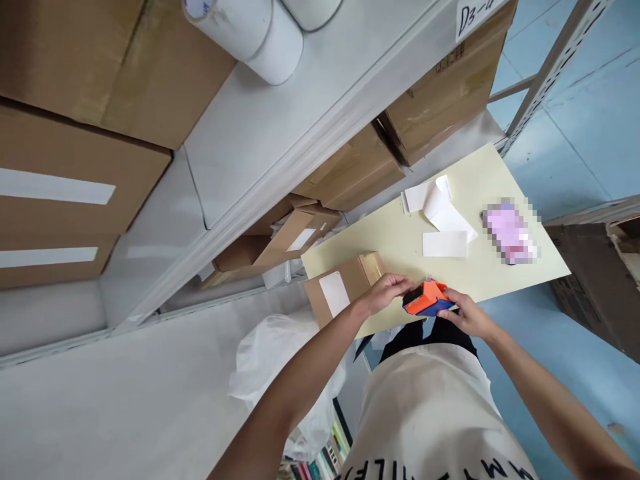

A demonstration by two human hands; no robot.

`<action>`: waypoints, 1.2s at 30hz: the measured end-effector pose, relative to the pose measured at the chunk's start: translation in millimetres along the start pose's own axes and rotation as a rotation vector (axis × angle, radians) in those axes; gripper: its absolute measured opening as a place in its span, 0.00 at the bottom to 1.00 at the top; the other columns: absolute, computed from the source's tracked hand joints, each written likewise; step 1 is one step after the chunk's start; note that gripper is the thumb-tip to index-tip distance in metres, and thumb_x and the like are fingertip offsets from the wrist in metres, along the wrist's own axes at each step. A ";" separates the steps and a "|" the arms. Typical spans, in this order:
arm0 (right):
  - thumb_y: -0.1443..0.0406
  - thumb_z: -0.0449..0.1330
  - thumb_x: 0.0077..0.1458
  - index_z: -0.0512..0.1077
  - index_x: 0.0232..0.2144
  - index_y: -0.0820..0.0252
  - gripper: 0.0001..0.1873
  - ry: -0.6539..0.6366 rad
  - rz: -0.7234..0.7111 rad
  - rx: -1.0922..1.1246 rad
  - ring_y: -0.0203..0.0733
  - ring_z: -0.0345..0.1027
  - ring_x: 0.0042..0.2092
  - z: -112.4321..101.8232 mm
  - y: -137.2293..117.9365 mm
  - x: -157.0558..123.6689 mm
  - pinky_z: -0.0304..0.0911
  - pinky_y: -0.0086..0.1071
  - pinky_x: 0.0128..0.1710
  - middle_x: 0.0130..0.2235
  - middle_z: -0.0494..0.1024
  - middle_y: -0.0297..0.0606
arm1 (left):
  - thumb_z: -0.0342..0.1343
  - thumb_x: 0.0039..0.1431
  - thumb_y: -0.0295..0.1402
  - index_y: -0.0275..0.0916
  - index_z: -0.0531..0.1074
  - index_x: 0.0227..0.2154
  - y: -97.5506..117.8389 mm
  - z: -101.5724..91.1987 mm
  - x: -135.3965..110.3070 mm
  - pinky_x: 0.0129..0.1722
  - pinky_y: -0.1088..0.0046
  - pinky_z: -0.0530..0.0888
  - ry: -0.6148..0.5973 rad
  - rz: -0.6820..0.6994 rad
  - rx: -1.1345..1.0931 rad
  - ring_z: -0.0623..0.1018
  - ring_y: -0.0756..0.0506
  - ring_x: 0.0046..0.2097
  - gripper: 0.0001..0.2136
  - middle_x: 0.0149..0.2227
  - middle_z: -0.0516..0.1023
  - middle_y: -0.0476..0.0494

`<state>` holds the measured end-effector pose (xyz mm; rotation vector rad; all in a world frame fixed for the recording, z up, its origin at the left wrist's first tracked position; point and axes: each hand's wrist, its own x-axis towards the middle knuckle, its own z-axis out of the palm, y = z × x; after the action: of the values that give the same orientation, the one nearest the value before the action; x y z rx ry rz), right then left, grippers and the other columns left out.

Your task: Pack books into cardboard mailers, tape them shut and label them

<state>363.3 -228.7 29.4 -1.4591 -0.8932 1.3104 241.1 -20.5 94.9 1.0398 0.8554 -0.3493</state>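
Observation:
An orange-and-blue hand-held tool with a dark part at its left end is held over the front edge of the table; its exact kind is not clear. My right hand grips it from the right, thumb below and fingers above. At the tool's dark end is my left hand, its fingers drawn together; whatever they pinch is hidden. A taped cardboard box with a white label lies just left of my left hand.
White paper slips and a blurred pink object lie on the pale table. Shelving with cardboard boxes runs along the left and back. A white plastic bag is at lower left, a dark box at right.

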 end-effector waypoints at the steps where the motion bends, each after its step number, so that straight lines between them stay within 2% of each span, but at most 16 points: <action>1: 0.47 0.56 0.58 0.71 0.35 0.57 0.20 0.001 0.010 0.017 0.47 0.69 0.37 1.0 1.2 -0.2 0.66 0.38 0.38 0.35 0.75 0.41 | 0.63 0.48 0.53 0.35 0.78 0.25 0.5 -1.6 -0.5 0.38 0.70 0.69 0.004 -0.033 -0.046 0.76 0.48 0.32 0.22 0.28 0.79 0.44; 4: 0.46 0.55 0.58 0.70 0.34 0.57 0.20 0.007 0.054 0.067 0.45 0.67 0.35 5.8 5.4 -0.8 0.65 0.37 0.36 0.33 0.74 0.39 | 0.56 0.52 0.56 0.35 0.80 0.29 7.3 -7.2 0.2 0.41 0.67 0.72 0.039 -0.115 -0.056 0.79 0.44 0.37 0.25 0.33 0.82 0.39; 9: 0.46 0.56 0.57 0.69 0.36 0.56 0.20 -0.020 0.126 0.270 0.43 0.67 0.35 16.6 10.6 1.0 0.64 0.35 0.36 0.33 0.74 0.37 | 0.65 0.47 0.46 0.35 0.80 0.28 26.3 -11.4 11.6 0.36 0.70 0.72 0.160 -0.075 0.449 0.78 0.45 0.33 0.17 0.29 0.82 0.42; 13: 0.43 0.60 0.52 0.69 0.36 0.57 0.24 0.026 0.206 0.504 0.42 0.68 0.33 27.0 11.9 8.3 0.65 0.35 0.35 0.32 0.75 0.36 | 0.58 0.55 0.42 0.36 0.78 0.25 48.3 -14.1 23.0 0.29 0.75 0.69 0.121 -0.082 0.789 0.77 0.48 0.28 0.14 0.26 0.79 0.46; 16: 0.41 0.62 0.48 0.71 0.36 0.58 0.27 0.072 0.258 0.706 0.42 0.69 0.32 38.0 12.5 15.9 0.66 0.35 0.33 0.31 0.76 0.36 | 0.56 0.57 0.44 0.37 0.75 0.21 65.7 -18.6 32.4 0.24 0.76 0.64 0.063 -0.174 1.031 0.73 0.50 0.23 0.17 0.20 0.73 0.49; 19: 0.41 0.62 0.47 0.73 0.35 0.59 0.28 0.101 0.330 0.866 0.42 0.70 0.30 54.0 16.8 16.4 0.65 0.34 0.30 0.30 0.77 0.37 | 0.54 0.57 0.43 0.38 0.73 0.17 73.6 -23.2 43.0 0.24 0.74 0.61 0.037 -0.258 1.310 0.69 0.50 0.22 0.18 0.17 0.69 0.50; 22: 0.43 0.64 0.46 0.74 0.33 0.59 0.26 0.128 0.418 0.968 0.41 0.69 0.28 76.7 27.0 6.4 0.64 0.33 0.29 0.28 0.77 0.36 | 0.52 0.58 0.43 0.39 0.73 0.17 66.0 -27.1 50.7 0.26 0.71 0.61 -0.044 -0.336 1.585 0.70 0.47 0.24 0.19 0.18 0.70 0.48; 25: 0.45 0.64 0.45 0.74 0.31 0.60 0.24 0.110 0.494 1.054 0.42 0.69 0.29 104.4 41.0 -7.0 0.62 0.33 0.30 0.28 0.78 0.36 | 0.50 0.60 0.43 0.40 0.76 0.20 50.1 -32.8 52.8 0.29 0.68 0.65 -0.168 -0.377 1.824 0.76 0.42 0.31 0.19 0.23 0.75 0.42; 28: 0.46 0.64 0.44 0.73 0.28 0.60 0.23 0.116 0.581 1.100 0.40 0.67 0.28 131.1 56.3 -18.0 0.60 0.33 0.30 0.26 0.76 0.35 | 0.47 0.62 0.42 0.39 0.79 0.26 39.5 -41.8 52.9 0.35 0.64 0.69 -0.124 -0.428 2.011 0.78 0.36 0.38 0.19 0.31 0.79 0.36; 31: 0.46 0.63 0.44 0.71 0.24 0.60 0.23 0.122 0.659 1.100 0.37 0.63 0.25 152.2 68.8 -26.4 0.56 0.32 0.27 0.23 0.72 0.33 | 0.45 0.63 0.40 0.39 0.80 0.32 34.6 -49.1 54.8 0.39 0.59 0.71 -0.135 -0.469 2.112 0.78 0.33 0.43 0.18 0.36 0.80 0.34; 34: 0.45 0.62 0.44 0.70 0.23 0.59 0.23 0.122 0.679 1.111 0.37 0.61 0.25 166.0 73.1 -30.0 0.55 0.32 0.27 0.22 0.71 0.32 | 0.46 0.62 0.38 0.37 0.80 0.37 28.2 -49.4 56.2 0.43 0.57 0.71 -0.209 -0.437 2.161 0.75 0.32 0.49 0.17 0.42 0.79 0.33; 36: 0.45 0.63 0.44 0.70 0.24 0.59 0.23 0.120 0.674 1.123 0.38 0.63 0.25 171.7 71.3 -29.4 0.56 0.32 0.27 0.23 0.72 0.33 | 0.48 0.61 0.36 0.36 0.78 0.42 23.7 -46.6 55.0 0.47 0.57 0.69 -0.207 -0.398 2.190 0.72 0.32 0.52 0.16 0.45 0.77 0.32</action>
<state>184.5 -246.9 -26.3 -0.8781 0.4845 1.7351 269.9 38.5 56.8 2.6788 0.1435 -1.9204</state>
